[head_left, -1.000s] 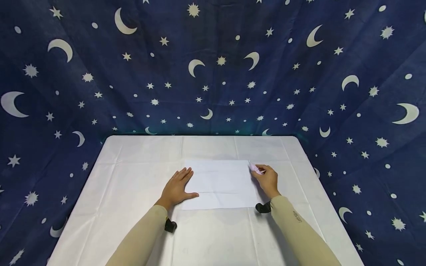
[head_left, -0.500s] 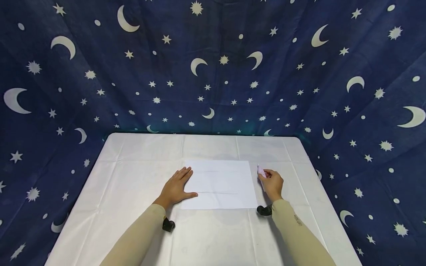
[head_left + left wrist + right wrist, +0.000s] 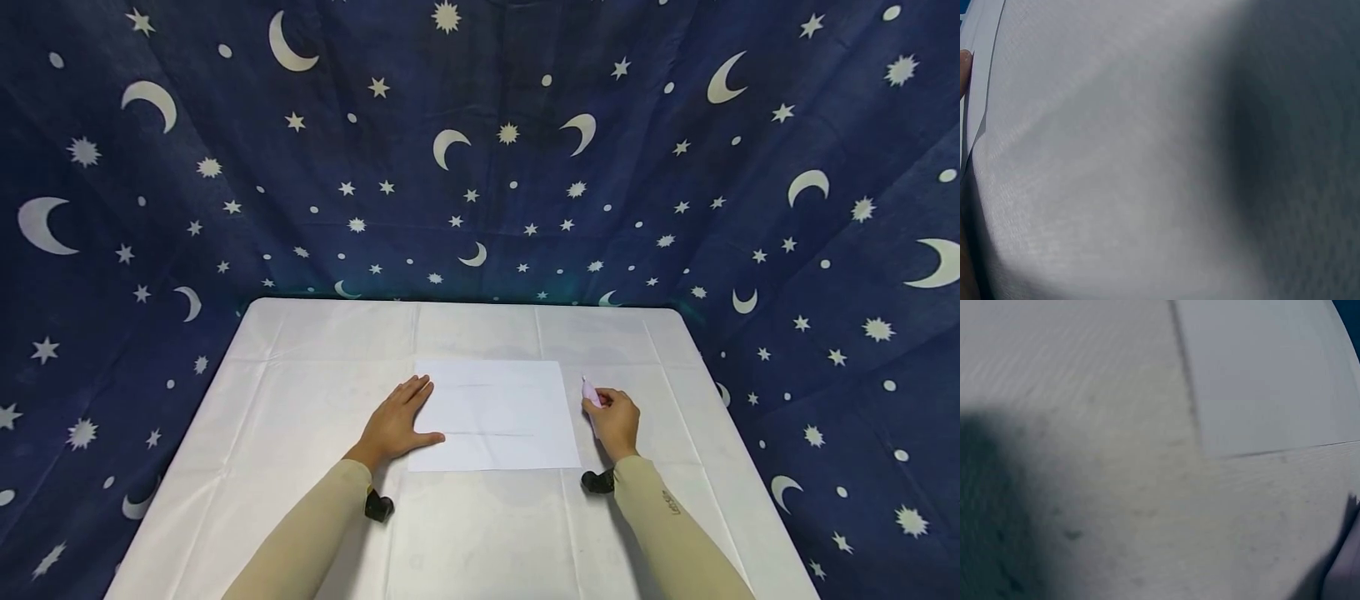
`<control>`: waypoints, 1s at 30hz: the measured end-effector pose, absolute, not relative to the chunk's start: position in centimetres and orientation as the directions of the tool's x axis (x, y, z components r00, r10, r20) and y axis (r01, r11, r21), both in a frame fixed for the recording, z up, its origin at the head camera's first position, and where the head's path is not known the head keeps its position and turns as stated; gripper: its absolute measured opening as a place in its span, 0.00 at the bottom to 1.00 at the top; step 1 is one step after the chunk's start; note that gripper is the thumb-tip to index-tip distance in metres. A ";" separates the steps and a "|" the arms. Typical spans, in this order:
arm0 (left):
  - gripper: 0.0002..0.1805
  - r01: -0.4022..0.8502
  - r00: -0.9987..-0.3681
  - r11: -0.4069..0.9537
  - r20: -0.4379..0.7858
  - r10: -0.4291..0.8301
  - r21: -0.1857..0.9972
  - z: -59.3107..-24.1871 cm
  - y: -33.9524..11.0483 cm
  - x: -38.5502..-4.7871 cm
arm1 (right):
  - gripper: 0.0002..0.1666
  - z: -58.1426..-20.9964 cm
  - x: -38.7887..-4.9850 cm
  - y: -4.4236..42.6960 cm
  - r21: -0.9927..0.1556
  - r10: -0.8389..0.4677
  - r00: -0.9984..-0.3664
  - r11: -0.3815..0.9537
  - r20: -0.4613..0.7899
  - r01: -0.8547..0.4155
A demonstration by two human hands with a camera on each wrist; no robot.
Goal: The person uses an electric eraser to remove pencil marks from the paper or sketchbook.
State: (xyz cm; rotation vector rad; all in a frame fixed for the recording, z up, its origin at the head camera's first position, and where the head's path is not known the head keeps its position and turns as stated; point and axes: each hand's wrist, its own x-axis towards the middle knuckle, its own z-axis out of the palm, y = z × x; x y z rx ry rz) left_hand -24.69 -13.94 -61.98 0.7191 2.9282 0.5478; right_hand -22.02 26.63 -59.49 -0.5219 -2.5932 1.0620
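Note:
A white sheet of paper (image 3: 491,412) with faint crosswise lines lies on the table. My left hand (image 3: 393,425) rests flat on its left edge, fingers straight and thumb out to the side. In the left wrist view only a fingertip shows at the left border, on the paper (image 3: 982,62). Just off the sheet's right edge, my right hand (image 3: 617,421) holds a slim lilac object (image 3: 590,392) with a narrow tip pointing away from me; its exact kind is too small to tell. In the right wrist view a corner of the paper (image 3: 1266,394) shows.
The table (image 3: 300,500) is covered with a creased white cloth. A dark blue curtain (image 3: 480,100) with moons and stars hangs behind it and at both sides. Black wrist cameras (image 3: 378,506) sit under the sleeves.
My right hand has moved from the sheet's far right corner outward and slightly toward me, off the paper, with the lilac object. The left hand stays in place. The head view shifted slightly.

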 end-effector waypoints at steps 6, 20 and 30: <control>0.58 0.433 -0.889 0.817 0.031 0.457 0.380 -61.7 -13.9 -24.6 | 0.17 -59.8 -21.8 26.8 -0.719 0.426 -0.895 0.662 0.128 0.212; 0.56 0.417 -0.896 0.821 0.022 0.444 0.391 -61.4 -14.5 -24.3 | 0.18 -59.9 -21.9 26.2 -0.716 0.382 -0.909 0.680 0.166 0.155; 0.53 0.457 -0.885 0.851 0.041 0.463 0.257 -60.6 -14.1 -25.6 | 0.28 -57.7 -23.3 26.2 -0.672 0.277 -0.950 0.733 0.146 0.110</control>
